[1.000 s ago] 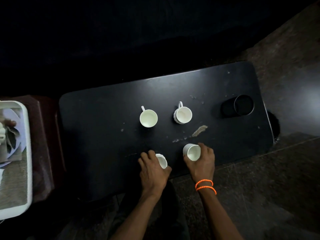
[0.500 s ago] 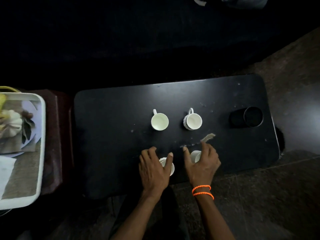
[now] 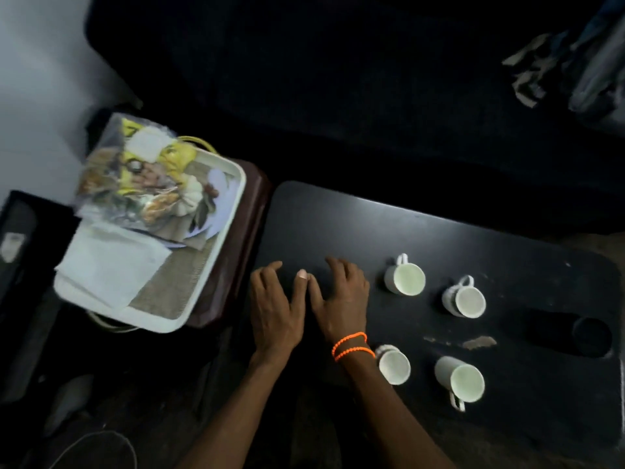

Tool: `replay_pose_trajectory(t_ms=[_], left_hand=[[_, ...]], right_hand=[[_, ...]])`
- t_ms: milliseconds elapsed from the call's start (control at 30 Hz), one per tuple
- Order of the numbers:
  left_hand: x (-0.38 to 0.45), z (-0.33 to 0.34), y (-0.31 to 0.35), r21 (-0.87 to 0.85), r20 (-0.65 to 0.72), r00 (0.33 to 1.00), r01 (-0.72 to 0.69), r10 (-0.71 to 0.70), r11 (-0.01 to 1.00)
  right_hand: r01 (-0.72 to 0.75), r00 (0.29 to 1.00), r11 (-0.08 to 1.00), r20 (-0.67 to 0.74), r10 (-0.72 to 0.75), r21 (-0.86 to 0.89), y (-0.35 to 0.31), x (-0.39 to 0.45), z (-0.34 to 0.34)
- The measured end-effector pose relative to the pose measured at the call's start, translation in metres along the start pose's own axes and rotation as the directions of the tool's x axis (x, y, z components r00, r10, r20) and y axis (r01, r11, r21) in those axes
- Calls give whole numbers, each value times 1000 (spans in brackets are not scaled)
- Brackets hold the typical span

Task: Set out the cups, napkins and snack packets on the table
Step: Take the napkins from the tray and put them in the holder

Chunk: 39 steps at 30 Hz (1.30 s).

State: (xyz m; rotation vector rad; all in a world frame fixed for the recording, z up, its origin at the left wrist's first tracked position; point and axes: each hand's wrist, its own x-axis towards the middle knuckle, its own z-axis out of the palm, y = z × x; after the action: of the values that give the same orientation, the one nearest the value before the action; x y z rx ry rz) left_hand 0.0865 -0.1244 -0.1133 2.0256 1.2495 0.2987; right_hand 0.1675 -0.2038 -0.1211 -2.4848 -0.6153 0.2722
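Note:
Several white cups stand on the black table: a far left cup, a far right cup, a near left cup and a near right cup. My left hand and my right hand hover side by side over the table's left part, fingers spread and holding nothing. To the left, a white tray holds folded white napkins and clear snack packets.
The tray sits on a dark red stool beside the table. A black cup holder lies at the table's right end. A dark sofa runs behind, with cloth on it.
Both hands have let go of the two near cups and moved left toward the tray. The view has swung left, bringing the whole tray into sight.

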Motion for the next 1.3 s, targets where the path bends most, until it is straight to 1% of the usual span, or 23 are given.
replay_pose_trajectory(t_ms=[133, 200, 267, 367, 433, 500, 533, 600, 667, 733, 900, 967, 1033, 1100, 1133, 1200, 1267, 1300], left_hand=[[35, -51, -29, -52, -185, 981, 50, -59, 997], [50, -75, -46, -41, -258, 963, 73, -81, 996], [61, -96, -64, -46, -304, 946, 105, -114, 993], [74, -124, -89, -124, -356, 906, 198, -230, 972], [83, -139, -104, -156, -385, 875, 251, -292, 955], [92, -151, -117, -183, -390, 857, 287, -337, 940], [97, -156, -122, -202, -378, 850, 312, -368, 928], [102, -162, -130, -245, -338, 836, 366, -433, 898], [105, -166, -136, -274, -316, 827, 390, -465, 879], [105, -167, -137, -277, -324, 823, 389, -466, 879], [107, -173, -142, -233, -357, 811, 404, -465, 884], [108, -176, -143, -256, -343, 811, 404, -474, 878], [110, -177, -146, -303, -331, 809, 395, -485, 867], [112, -179, -149, -312, -362, 801, 377, -477, 872], [112, -179, -149, -315, -397, 789, 363, -469, 877], [113, -179, -149, -348, -475, 741, 337, -475, 875], [113, -178, -150, -433, -485, 666, 380, -567, 817], [114, -177, -150, -507, -446, 625, 414, -640, 756]], right_hand=[[150, 984, 988, 95, -152, 33, -64, 16, 36], [222, 963, 974, 142, -227, 52, -94, 19, 53], [281, 936, 956, 196, -293, 89, -122, 22, 69], [338, 871, 929, 322, -370, 152, -159, 25, 92], [354, 827, 918, 399, -395, 176, -180, 29, 108], [374, 793, 915, 458, -402, 155, -202, 36, 126], [378, 785, 917, 482, -389, 125, -212, 40, 135], [369, 791, 930, 523, -318, 8, -232, 46, 152], [340, 815, 936, 527, -242, -96, -245, 50, 166], [312, 835, 944, 506, -217, -109, -253, 50, 174], [188, 820, 982, 553, -148, -16, -269, 45, 193], [127, 817, 992, 565, -116, 20, -272, 47, 197], [69, 811, 992, 573, -120, 109, -273, 51, 197], [5, 800, 979, 587, -127, 206, -271, 56, 193], [-25, 794, 970, 594, -127, 241, -268, 58, 189], [-105, 776, 948, 621, -111, 300, -261, 64, 178], [-261, 744, 891, 665, -59, 372, -251, 71, 166], [-359, 720, 841, 694, -27, 405, -245, 73, 159]])
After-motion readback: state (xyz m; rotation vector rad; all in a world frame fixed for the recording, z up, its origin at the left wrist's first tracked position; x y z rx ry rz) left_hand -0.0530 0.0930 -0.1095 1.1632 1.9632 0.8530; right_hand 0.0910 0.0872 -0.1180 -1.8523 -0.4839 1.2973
